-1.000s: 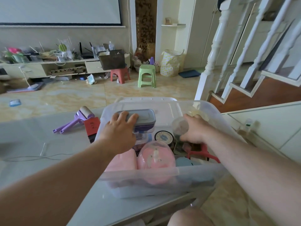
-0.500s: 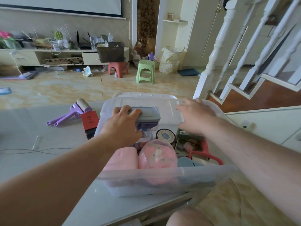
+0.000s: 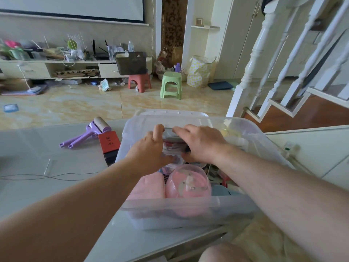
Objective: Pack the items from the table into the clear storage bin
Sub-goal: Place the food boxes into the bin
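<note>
Both hands meet over a lidded box [image 3: 174, 142] inside the clear storage bin [image 3: 188, 210] at the table's near right edge. The left hand [image 3: 151, 150] curls round the box's left end, and the right hand [image 3: 200, 142] curls over its right end; between them they hold it above the things already packed.

Risk, judged from this view: the bin looks crowded, so the box may be pressed down onto the pink dome [image 3: 188, 181] and pink cloth [image 3: 149, 186] on the near side, or sit tilted and slide. The bin also stands close to the table's [image 3: 56, 186] near edge, and a hard push could shift it.

Count on the table left of the bin: one purple lint roller [image 3: 88, 132], one red box [image 3: 109, 141], one small white stick [image 3: 47, 166], one thin cable [image 3: 47, 175]. The bin's contents are too overlapped to count. On the far floor stand one red stool [image 3: 139, 82] and one green stool [image 3: 171, 85].
</note>
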{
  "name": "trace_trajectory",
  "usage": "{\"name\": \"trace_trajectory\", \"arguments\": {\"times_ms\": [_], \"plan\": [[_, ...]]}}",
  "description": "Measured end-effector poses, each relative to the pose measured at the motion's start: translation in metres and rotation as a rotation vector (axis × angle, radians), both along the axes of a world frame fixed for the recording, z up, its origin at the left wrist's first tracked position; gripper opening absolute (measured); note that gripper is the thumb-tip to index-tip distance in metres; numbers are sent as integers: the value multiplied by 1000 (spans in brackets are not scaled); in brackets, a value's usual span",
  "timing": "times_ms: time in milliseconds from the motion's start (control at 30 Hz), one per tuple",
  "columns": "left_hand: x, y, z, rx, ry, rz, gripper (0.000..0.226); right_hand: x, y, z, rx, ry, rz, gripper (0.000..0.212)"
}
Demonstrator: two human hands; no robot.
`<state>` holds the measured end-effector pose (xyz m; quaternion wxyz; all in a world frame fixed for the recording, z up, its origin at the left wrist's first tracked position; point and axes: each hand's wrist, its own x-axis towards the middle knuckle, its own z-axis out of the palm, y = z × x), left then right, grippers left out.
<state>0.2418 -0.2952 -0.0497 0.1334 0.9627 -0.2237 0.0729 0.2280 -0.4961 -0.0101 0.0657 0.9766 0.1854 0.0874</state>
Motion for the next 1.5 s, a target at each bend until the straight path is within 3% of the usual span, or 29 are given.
{"name": "trace_trajectory", "arguments": {"times_ms": [100, 267, 400, 467, 567, 667, 867, 967, 1100, 1233, 1433, 1500], "plan": [[0, -1, 2, 62, 47, 15, 64, -6, -10, -3, -28, -56, -6, 84], [-7, -2, 8, 331, -1, 40, 51, 0, -40, 1, 92, -24, -182, 82], [-6, -3, 4, 275, 89, -31, 46, 14, -47, -6, 169, 144, -179, 85], [-6, -7, -2, 207, 184, -103, 48, 21, -40, -12, 144, 160, -200, 80], [-6, -7, -1, 262, 245, -150, 64, 26, -33, -21, 67, 130, -232, 62], [-8, -8, 4, 345, 231, -127, 54, 26, -35, -24, 56, 122, -313, 45], [-5, -9, 2, 211, 252, -54, 46, 29, -38, -29, 107, 120, -369, 54], [-6, -11, 5, 204, 264, -116, 64, 28, -40, -32, 146, 110, -397, 57], [2, -9, -3, 378, 233, -205, 69, 30, -48, -31, 268, 143, -410, 65], [5, -7, -10, 472, 216, -244, 77, 32, -43, -30, 203, 143, -363, 67], [1, -9, -7, 380, 216, -232, 59, 26, -45, -16, 266, 229, -302, 61], [1, -9, -8, 356, 198, -236, 56, 23, -49, -15, 289, 225, -279, 70]]}}
